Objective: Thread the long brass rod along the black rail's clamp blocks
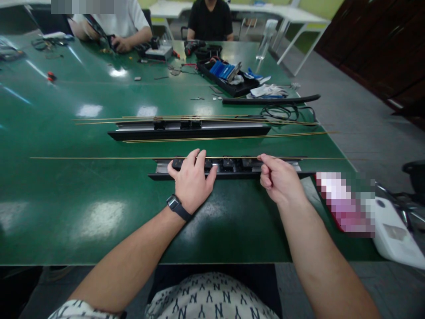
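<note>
A long black metal channel [229, 176] lies across the green table in front of me, with several dark blocks [228, 165] in its silvery trough. Along its far edge runs a thin gold-coloured rod [99, 157], jutting well past both ends. My left hand [191, 175], with a watch on the wrist, rests over the channel's left half, fingers spread across the blocks and fingertips at the rod. At the right half, my right hand [277, 173] is closed, its thumb and index finger pinching the rod.
Beyond lies a second black channel [189, 132] with more gold rods around it. Further back are a coiled cable [280, 113], a black strip [272, 100] and a tray [229, 86] with blue items. Two people sit across the table. A white device [395, 235] is at right.
</note>
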